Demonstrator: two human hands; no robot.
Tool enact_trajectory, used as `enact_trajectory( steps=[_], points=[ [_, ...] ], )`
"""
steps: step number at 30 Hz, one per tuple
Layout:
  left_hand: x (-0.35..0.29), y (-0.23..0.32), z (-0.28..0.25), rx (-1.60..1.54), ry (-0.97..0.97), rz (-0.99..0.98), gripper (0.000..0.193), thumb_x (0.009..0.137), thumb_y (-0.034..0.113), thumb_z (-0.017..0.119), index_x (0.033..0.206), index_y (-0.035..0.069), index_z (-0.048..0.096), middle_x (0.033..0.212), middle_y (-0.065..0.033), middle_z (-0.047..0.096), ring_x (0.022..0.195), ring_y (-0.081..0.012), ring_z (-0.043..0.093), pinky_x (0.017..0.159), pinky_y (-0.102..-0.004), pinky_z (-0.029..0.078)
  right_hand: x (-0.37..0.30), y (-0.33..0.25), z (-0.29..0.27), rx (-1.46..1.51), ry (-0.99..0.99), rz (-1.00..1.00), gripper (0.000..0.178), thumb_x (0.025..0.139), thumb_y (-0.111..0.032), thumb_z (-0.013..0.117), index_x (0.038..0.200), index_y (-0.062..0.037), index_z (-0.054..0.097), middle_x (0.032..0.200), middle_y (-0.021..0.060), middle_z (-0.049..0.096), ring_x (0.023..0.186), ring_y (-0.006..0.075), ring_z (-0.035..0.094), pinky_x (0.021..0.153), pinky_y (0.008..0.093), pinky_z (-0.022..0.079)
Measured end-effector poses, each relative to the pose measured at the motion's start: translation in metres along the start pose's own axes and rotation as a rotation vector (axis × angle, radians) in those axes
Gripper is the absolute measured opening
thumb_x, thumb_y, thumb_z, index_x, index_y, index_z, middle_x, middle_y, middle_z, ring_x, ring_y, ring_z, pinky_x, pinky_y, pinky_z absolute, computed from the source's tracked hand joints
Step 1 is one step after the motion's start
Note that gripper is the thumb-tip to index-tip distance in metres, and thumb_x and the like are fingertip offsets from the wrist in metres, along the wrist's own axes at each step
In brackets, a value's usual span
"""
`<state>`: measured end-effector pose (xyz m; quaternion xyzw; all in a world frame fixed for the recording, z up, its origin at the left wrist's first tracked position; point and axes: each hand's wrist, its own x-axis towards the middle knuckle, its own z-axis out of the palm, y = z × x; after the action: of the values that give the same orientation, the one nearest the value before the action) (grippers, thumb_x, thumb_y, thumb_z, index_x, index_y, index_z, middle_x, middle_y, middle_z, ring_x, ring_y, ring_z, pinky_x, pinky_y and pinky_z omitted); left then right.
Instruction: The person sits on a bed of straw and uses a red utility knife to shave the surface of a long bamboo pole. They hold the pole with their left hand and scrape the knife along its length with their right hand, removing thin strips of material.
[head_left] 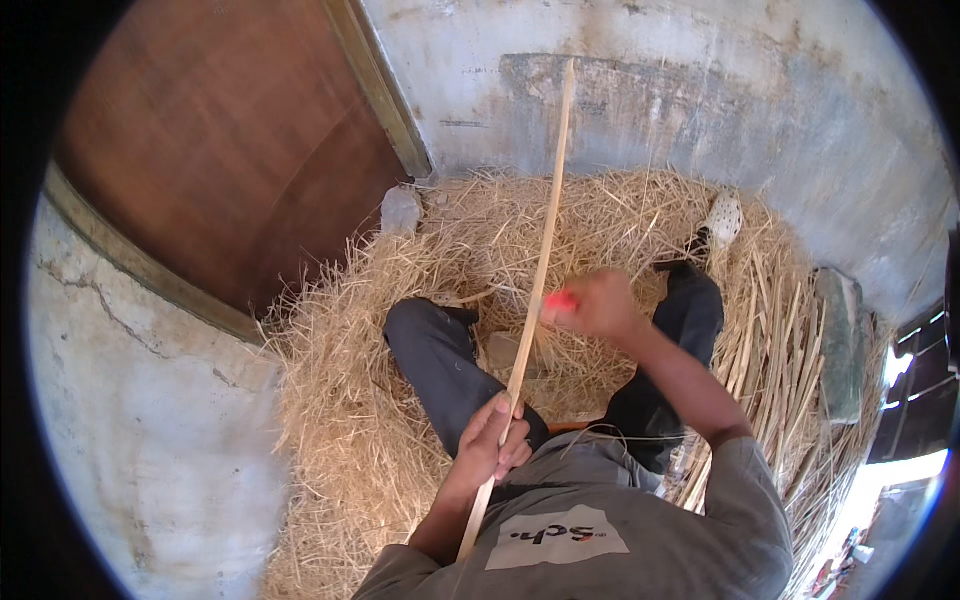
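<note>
A long, pale strip of split bamboo or wood [547, 230] runs from beside my waist up toward the wall, tapering at its far end. My left hand [493, 442] is closed around its lower part, close to my lap. Farther up, on the right side of the strip, my right hand [605, 303] is closed on a red-handled tool [561, 302]. Motion blurs that tool, so its blade or working end cannot be made out. The tool meets or nearly meets the strip's edge.
Straw-like shavings [340, 430] heap around my spread legs [430, 345]. Many long strips [770, 350] lie at the right, beside a greenish stone block [843, 345]. A brown door [240, 150] stands at the left, a stained wall [700, 110] ahead. A small stone [401, 210] sits by the doorframe.
</note>
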<state>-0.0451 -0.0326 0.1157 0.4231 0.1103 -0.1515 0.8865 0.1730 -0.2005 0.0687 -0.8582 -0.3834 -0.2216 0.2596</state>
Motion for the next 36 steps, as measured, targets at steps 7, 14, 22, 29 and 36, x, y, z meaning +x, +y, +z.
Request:
enact_trajectory(
  steps=[7, 14, 22, 29, 36],
  points=[
    [-0.006, -0.008, 0.003, 0.021, 0.006, -0.027, 0.031, 0.105, 0.036, 0.031, 0.097, 0.008, 0.042, 0.052, 0.0012, 0.033, 0.035, -0.0084, 0.028, 0.041, -0.0227, 0.027, 0.009, 0.018, -0.016, -0.064, -0.124, 0.124, 0.054, 0.08, -0.064, 0.059, 0.07, -0.0113, 0.068, 0.053, 0.0114, 0.057, 0.049, 0.0317, 0.059, 0.051, 0.0422, 0.048],
    [-0.009, -0.005, 0.008, 0.15, -0.056, -0.077, 0.03, 0.105, 0.034, 0.03, 0.096, 0.008, 0.042, 0.053, 0.0, 0.034, 0.035, -0.0084, 0.027, 0.041, -0.0227, 0.029, 0.035, 0.081, -0.032, -0.026, -0.091, 0.499, 0.058, 0.083, -0.068, 0.052, 0.081, -0.0138, 0.073, 0.065, 0.0115, 0.065, 0.061, 0.031, 0.066, 0.056, 0.0412, 0.052],
    [-0.014, -0.01, 0.007, 0.125, -0.078, -0.061, 0.029, 0.105, 0.035, 0.031, 0.096, 0.009, 0.04, 0.053, 0.0001, 0.034, 0.036, -0.0085, 0.026, 0.041, -0.0221, 0.028, 0.005, 0.041, -0.021, -0.043, -0.028, 0.127, 0.063, 0.08, -0.07, 0.055, 0.072, -0.0098, 0.07, 0.052, 0.0115, 0.055, 0.05, 0.0312, 0.058, 0.051, 0.0432, 0.046],
    [-0.02, -0.011, 0.009, 0.154, -0.083, -0.026, 0.031, 0.104, 0.038, 0.031, 0.096, 0.009, 0.04, 0.054, 0.0005, 0.033, 0.036, -0.0081, 0.026, 0.04, -0.0218, 0.027, 0.071, 0.086, -0.036, 0.003, -0.03, 0.502, 0.07, 0.081, -0.074, 0.05, 0.081, -0.0077, 0.073, 0.055, 0.0105, 0.06, 0.055, 0.0281, 0.063, 0.054, 0.0447, 0.047],
    [-0.032, -0.022, 0.008, 0.174, -0.184, -0.124, 0.03, 0.106, 0.034, 0.026, 0.097, 0.009, 0.041, 0.054, 0.0008, 0.035, 0.037, -0.0064, 0.028, 0.038, -0.0199, 0.028, 0.089, 0.188, -0.071, -0.279, 0.098, 0.634, 0.079, 0.087, -0.074, 0.035, 0.072, -0.0045, 0.07, 0.061, 0.0197, 0.061, 0.064, 0.0367, 0.063, 0.062, 0.0471, 0.049]
  ],
)
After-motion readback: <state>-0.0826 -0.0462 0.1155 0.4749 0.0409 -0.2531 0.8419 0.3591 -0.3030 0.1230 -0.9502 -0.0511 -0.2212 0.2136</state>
